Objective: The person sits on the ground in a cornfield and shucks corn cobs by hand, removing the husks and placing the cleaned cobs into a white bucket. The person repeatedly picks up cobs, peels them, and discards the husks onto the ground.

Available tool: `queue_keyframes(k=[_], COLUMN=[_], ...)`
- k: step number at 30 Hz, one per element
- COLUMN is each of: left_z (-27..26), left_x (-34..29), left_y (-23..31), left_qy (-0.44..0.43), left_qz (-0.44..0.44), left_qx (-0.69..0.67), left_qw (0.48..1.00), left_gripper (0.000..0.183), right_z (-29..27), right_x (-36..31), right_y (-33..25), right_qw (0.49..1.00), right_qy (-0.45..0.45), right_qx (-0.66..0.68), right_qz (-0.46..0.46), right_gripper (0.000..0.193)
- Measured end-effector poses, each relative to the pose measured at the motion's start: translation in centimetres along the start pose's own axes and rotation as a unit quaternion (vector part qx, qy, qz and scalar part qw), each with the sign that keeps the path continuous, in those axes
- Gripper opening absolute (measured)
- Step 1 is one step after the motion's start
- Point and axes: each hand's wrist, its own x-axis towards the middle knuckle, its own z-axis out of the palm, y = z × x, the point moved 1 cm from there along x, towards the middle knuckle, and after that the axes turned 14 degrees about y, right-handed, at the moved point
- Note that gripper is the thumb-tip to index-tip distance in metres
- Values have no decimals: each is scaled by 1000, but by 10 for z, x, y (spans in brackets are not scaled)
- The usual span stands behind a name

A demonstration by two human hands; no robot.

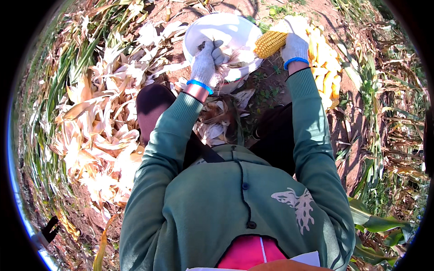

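Right hand (pixel 296 47), gloved in white: you have it closed round a yellow ear of corn (pixel 270 44), kernels bare, held at a slant with one end toward the tub (pixel 228 25). Ear's position: at the right rim of that white round tub, ahead of you; contact with the rim cannot be told from this view. Left hand (pixel 205 58), likewise gloved: you hold it over the tub's near left part, fingers curled, with strands of brownish silk (pixel 220 74) beside it; you cannot tell here whether the fingers grip them. Each wrist carries a blue band, the left one (pixel 199 86) and the right one (pixel 296 61) both just below the glove. Beside your right hand, a pile of yellow ears (pixel 328 83) lies on the reddish soil (pixel 350 149). To your left, a broad heap of pale dry husks (pixel 104 135) reaches close to your left knee (pixel 153 106); more loose husks (pixel 214 128) lie between your legs. Green leaves (pixel 379 223) stand at lower right, near your right sleeve (pixel 312 131)
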Motion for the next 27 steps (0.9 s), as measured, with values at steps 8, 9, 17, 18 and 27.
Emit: queue_keyframes(k=[8, 9, 17, 18, 27], left_z=[3, 5, -8, -10, 20], left_x=[-12, -13, -4, -10, -46], left_y=[-4, -10, -42, -44, -47], left_qy=[-54, -102, -211, -131, -63], left_qz=[142, 225, 129, -58, 291], left_qx=[381, 443, 716, 477, 642], left_qw=[912, 862, 653, 867, 707], left_gripper=[41, 45, 42, 28, 37], right_z=[1, 2, 36, 33, 1], right_x=[5, 5, 5, 6, -20], right_y=[-9, -16, -27, -29, -72], right_qw=[994, 994, 979, 988, 540], right_qy=[45, 49, 107, 136, 81], right_qx=[-56, -51, -107, 8, 683], right_qz=[-78, -89, -138, -76, 485], right_gripper=[14, 15, 43, 49, 36])
